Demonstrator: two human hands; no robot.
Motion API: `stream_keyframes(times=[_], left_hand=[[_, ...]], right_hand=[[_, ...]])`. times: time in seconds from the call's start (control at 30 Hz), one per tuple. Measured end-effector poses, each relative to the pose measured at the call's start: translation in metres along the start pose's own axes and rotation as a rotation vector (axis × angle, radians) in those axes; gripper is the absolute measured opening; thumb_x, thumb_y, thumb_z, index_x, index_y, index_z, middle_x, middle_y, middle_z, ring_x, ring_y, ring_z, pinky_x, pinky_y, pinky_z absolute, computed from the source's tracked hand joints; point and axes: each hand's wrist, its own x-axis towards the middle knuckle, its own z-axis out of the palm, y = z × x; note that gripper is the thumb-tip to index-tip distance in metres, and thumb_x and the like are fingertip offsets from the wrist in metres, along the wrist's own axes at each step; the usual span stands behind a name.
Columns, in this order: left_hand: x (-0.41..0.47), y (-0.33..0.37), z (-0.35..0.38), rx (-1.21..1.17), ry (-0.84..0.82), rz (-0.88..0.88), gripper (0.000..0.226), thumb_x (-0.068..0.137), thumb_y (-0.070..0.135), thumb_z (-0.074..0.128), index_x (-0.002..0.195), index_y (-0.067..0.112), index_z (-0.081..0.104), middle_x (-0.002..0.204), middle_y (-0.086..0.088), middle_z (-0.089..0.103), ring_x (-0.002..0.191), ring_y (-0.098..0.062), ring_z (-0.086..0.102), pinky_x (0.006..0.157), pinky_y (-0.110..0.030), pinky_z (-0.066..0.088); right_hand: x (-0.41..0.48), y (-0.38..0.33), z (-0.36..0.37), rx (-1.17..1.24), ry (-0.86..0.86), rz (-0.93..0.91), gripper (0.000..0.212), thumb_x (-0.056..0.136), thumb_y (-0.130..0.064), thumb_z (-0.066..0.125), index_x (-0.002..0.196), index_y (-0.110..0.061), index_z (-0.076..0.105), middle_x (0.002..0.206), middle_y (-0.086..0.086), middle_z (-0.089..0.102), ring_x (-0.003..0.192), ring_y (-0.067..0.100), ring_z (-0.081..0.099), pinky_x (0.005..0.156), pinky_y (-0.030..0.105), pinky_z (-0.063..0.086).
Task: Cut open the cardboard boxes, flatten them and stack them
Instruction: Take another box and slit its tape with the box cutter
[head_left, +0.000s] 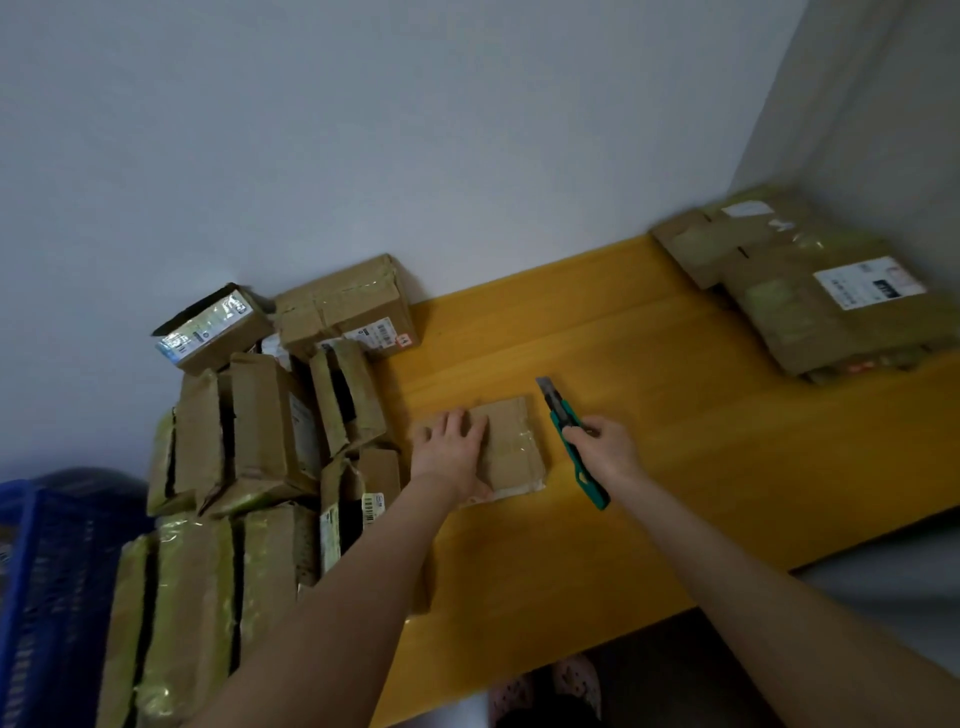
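**Now, pin the small box (511, 441) and slit its tape**

My left hand (452, 448) lies flat on the near-left part of the box, fingers straight and slightly spread, pressing it onto the yellow table (649, 364). My right hand (605, 449) has its fingers curled round the green utility knife (569, 436). The blade is out and points to the far side, just right of the box and not touching it.

The box sits in the middle of the table, taped across its top. To do this step well, I judge I should set the blade tip on the tape seam at the far edge and draw it shallowly along the seam. I should keep my left hand clear of the cutting line. A deep cut or a slip toward my fingers is the risk, and the glossy tape may let the blade skate.

Counted:
- One knife.
- One box under my hand.
- One pile of unflattened boxes (270, 426) on the left. I make out about nine, but they overlap, so I cannot give an exact number.
- One stack of flattened cardboard (779, 312) at the far right, with at least two sheets showing.
- One blue crate (52, 571) at the near left.
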Motion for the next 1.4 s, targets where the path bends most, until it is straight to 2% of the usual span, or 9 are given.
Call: stream_keyframes(times=[0.17, 0.4, 0.53, 0.83, 1.0, 1.17, 1.27, 1.33, 1.4], left_hand=[[-0.004, 0.001, -0.001, -0.052, -0.015, -0.028, 0.087, 0.083, 0.043, 0.07, 0.152, 0.032, 0.018, 0.158, -0.011, 0.01, 0.146, -0.031, 0.014, 0.117, -0.049, 0.022], [-0.004, -0.001, 0.006, -0.064, -0.012, -0.125, 0.104, 0.078, 0.047, 0.074, 0.153, 0.028, 0.004, 0.159, -0.015, 0.003, 0.147, -0.034, 0.005, 0.118, -0.048, 0.018], [-0.003, -0.003, 0.008, -0.065, -0.029, -0.154, 0.101, 0.077, 0.045, 0.075, 0.152, 0.027, 0.01, 0.158, -0.011, 0.003, 0.146, -0.033, 0.006, 0.115, -0.045, 0.027], [-0.001, 0.002, -0.004, -0.176, -0.053, -0.181, 0.095, 0.079, 0.058, 0.068, 0.152, 0.028, 0.016, 0.159, -0.009, 0.006, 0.145, -0.031, 0.015, 0.112, -0.047, 0.033], [0.002, 0.003, -0.002, -0.254, -0.042, -0.216, 0.1, 0.075, 0.058, 0.072, 0.152, 0.028, 0.016, 0.158, -0.011, 0.006, 0.145, -0.031, 0.017, 0.113, -0.047, 0.033], [0.008, 0.007, 0.003, -0.325, 0.01, -0.24, 0.102, 0.072, 0.05, 0.079, 0.151, 0.025, 0.019, 0.158, -0.015, 0.003, 0.147, -0.033, 0.01, 0.114, -0.047, 0.03], [0.013, 0.011, 0.005, -0.311, 0.048, -0.236, 0.104, 0.071, 0.047, 0.081, 0.151, 0.026, 0.019, 0.158, -0.019, 0.0, 0.148, -0.035, 0.003, 0.117, -0.048, 0.025], [0.015, 0.011, 0.009, -0.261, 0.046, -0.264, 0.108, 0.069, 0.052, 0.08, 0.152, 0.027, 0.016, 0.159, -0.022, -0.005, 0.148, -0.037, -0.005, 0.118, -0.048, 0.015], [0.016, 0.009, 0.012, -0.291, 0.021, -0.31, 0.114, 0.067, 0.054, 0.08, 0.153, 0.026, 0.011, 0.159, -0.022, -0.01, 0.148, -0.037, -0.005, 0.117, -0.049, 0.02]], right_hand=[[-0.015, 0.002, -0.006, -0.18, 0.028, 0.02, 0.013, 0.092, -0.033, 0.054, 0.099, -0.023, 0.054, 0.079, 0.001, 0.062, 0.061, 0.016, 0.056, 0.051, 0.027, 0.042], [-0.024, -0.003, -0.011, -0.538, 0.008, -0.037, 0.033, 0.091, -0.044, 0.054, 0.121, -0.031, 0.051, 0.074, -0.006, 0.056, 0.058, 0.011, 0.054, 0.044, 0.023, 0.037], [-0.021, -0.006, -0.015, -0.683, 0.009, -0.077, 0.037, 0.09, -0.044, 0.052, 0.124, -0.03, 0.048, 0.073, -0.008, 0.053, 0.055, 0.009, 0.051, 0.039, 0.021, 0.032], [-0.01, 0.006, -0.019, -0.517, -0.048, -0.085, 0.035, 0.091, -0.05, 0.053, 0.111, -0.021, 0.049, 0.078, -0.004, 0.057, 0.067, 0.014, 0.059, 0.05, 0.026, 0.044], [-0.007, 0.008, -0.024, -0.444, -0.048, -0.059, 0.035, 0.089, -0.045, 0.054, 0.115, -0.023, 0.047, 0.078, -0.005, 0.055, 0.066, 0.013, 0.056, 0.049, 0.026, 0.04], [-0.001, 0.008, -0.031, -0.508, -0.031, -0.087, 0.039, 0.089, -0.044, 0.055, 0.122, -0.026, 0.048, 0.077, -0.005, 0.056, 0.062, 0.012, 0.055, 0.046, 0.024, 0.036], [0.002, 0.006, -0.032, -0.569, -0.082, -0.127, 0.04, 0.087, -0.044, 0.055, 0.123, -0.029, 0.05, 0.092, -0.002, 0.063, 0.072, 0.016, 0.06, 0.051, 0.025, 0.041], [0.004, 0.005, -0.032, -0.562, -0.082, -0.136, 0.039, 0.087, -0.043, 0.056, 0.123, -0.029, 0.051, 0.086, -0.003, 0.061, 0.068, 0.016, 0.058, 0.049, 0.024, 0.039], [0.006, 0.004, -0.032, -0.561, -0.076, -0.147, 0.039, 0.088, -0.041, 0.056, 0.124, -0.029, 0.05, 0.077, -0.004, 0.057, 0.061, 0.014, 0.055, 0.045, 0.022, 0.035]])
